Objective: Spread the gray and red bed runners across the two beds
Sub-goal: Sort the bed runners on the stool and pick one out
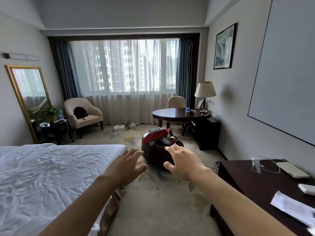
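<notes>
A crumpled heap of red and gray cloth, the bed runners (157, 136), lies on a dark round ottoman (153, 153) on the carpet ahead. A bed with a wrinkled white cover (44, 171) fills the left of the view; only this one bed shows. My left hand (128, 165) is stretched forward past the bed's corner, fingers apart and holding nothing. My right hand (183, 165) reaches out beside it, fingers spread and empty, in front of the ottoman and short of the cloth.
A dark desk (255, 189) with papers, a cable and a remote stands at the right. Further on are a round table (177, 114) with a lamp (205, 92), two armchairs, a curtained window, and a gilt mirror (29, 96) by a small side table. Patterned carpet runs between bed and desk.
</notes>
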Motion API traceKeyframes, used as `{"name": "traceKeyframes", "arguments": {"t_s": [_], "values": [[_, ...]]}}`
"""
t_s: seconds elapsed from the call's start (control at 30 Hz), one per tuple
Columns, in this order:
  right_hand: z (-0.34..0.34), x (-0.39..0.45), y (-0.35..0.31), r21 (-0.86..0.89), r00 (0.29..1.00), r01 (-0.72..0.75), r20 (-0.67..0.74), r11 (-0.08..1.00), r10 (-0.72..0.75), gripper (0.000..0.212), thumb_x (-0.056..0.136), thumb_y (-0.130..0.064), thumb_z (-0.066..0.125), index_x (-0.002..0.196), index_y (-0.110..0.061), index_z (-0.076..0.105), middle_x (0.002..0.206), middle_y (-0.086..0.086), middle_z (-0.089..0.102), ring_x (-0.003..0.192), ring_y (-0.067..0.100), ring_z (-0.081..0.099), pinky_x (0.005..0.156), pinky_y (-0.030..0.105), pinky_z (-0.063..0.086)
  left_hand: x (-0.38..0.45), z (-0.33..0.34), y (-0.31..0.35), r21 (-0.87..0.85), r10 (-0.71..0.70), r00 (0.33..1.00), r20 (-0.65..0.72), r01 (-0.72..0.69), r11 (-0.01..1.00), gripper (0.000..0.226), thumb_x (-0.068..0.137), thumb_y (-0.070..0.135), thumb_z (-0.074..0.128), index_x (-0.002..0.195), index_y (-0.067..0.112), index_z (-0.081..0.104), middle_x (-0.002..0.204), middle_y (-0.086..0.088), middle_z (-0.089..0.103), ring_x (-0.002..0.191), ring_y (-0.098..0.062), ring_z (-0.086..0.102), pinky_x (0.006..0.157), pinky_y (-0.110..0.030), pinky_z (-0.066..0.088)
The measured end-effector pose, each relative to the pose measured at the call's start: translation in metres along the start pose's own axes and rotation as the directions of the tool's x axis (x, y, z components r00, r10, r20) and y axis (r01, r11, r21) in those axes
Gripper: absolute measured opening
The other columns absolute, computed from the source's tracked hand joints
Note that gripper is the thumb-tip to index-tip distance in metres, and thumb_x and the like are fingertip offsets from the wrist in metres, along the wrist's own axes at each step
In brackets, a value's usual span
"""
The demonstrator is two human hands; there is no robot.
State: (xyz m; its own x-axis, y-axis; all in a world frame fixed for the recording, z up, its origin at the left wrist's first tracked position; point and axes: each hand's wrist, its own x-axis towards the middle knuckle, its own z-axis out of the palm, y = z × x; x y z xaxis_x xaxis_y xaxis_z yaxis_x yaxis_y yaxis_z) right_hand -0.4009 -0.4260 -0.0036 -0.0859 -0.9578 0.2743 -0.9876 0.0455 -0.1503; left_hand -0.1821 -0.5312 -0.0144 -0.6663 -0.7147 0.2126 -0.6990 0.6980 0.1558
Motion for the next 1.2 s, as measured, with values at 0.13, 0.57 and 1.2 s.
{"name": "traceKeyframes", "arguments": {"t_s": [0.13,0.57,1.2], "values": [[0.019,0.069,0.032,0.002,1.0,0.013,-0.017,1.0,-0.013,0.066,0.094,-0.053,0.048,0.15,-0.024,0.03,0.149,-0.003,0.041,0.135,0.02,0.04,0.111,0.039,0.033,0.068,0.011,-0.026,0.015,-0.025,1.0,-0.017,0.025,1.0,0.067,0.094,0.062,0.045,0.15,0.03,0.029,0.16,0.004,0.026,0.146,-0.017,0.026,0.115,-0.04,0.031],[0.076,0.271,0.113,0.063,1.0,0.005,0.008,0.998,-0.005,0.068,0.091,-0.057,0.048,0.149,-0.026,0.031,0.148,-0.004,0.042,0.135,0.019,0.041,0.11,0.041,0.034,0.265,0.043,-0.099,0.005,-0.033,0.999,-0.009,0.033,0.999,0.066,0.095,0.06,0.046,0.15,0.029,0.03,0.159,0.005,0.027,0.144,-0.018,0.028,0.113,-0.038,0.031],[0.18,0.585,0.212,0.022,0.999,-0.037,-0.007,0.999,0.037,0.063,0.092,-0.054,0.048,0.146,-0.024,0.036,0.144,-0.001,0.046,0.132,0.021,0.044,0.108,0.041,0.037,0.593,0.115,-0.245,-0.02,0.053,0.998,0.022,-0.053,0.998,0.067,0.094,0.061,0.044,0.151,0.03,0.028,0.156,0.006,0.03,0.143,-0.017,0.03,0.113,-0.04,0.034]]}}
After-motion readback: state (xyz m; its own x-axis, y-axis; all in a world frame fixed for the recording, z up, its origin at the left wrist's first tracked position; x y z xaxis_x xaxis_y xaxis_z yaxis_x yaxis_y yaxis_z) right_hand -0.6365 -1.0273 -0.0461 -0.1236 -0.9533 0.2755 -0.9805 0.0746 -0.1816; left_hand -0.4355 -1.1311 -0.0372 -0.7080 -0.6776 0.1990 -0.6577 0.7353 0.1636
